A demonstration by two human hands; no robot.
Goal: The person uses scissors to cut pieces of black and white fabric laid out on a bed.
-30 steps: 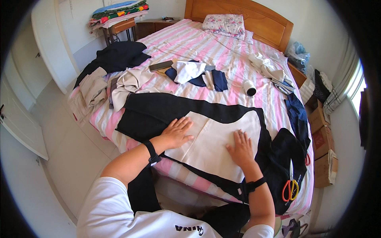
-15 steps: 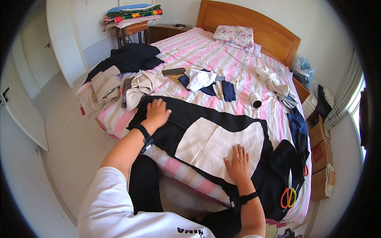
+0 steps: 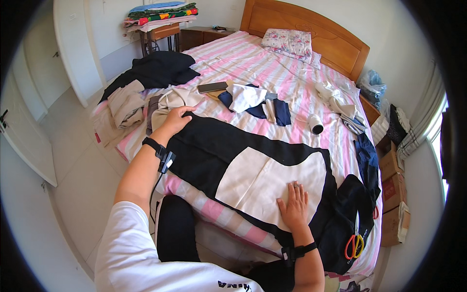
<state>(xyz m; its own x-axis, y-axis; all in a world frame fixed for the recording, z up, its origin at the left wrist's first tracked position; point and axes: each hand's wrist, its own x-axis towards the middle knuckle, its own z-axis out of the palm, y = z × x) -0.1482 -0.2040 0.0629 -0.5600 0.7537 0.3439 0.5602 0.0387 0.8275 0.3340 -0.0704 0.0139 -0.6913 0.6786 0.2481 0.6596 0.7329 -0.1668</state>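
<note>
A wide piece of black cloth [image 3: 204,141] lies along the bed's near edge. On its right half rests a cream cut fabric piece [image 3: 258,177] with a curved edge. My right hand [image 3: 295,209] presses flat on the cream piece, its fingers stretched out. At the far left corner of the black cloth is my left hand [image 3: 174,121], fingers closed on the cloth's edge. Scissors [image 3: 355,243] with red and yellow handles lie on a dark garment [image 3: 335,233] to the right.
The bed has a pink-striped sheet [image 3: 224,63]. Beyond the cloth are fabric scraps [image 3: 279,112], a phone [image 3: 212,87] and a white cylinder [image 3: 315,124]. Beige garments [image 3: 125,107] and a black one [image 3: 155,68] lie at left. Cardboard boxes [image 3: 391,190] stand at right.
My left hand has moved left and a little farther away, from lying spread on the black cloth to closing on its far left corner. My right hand stays on the cream piece.
</note>
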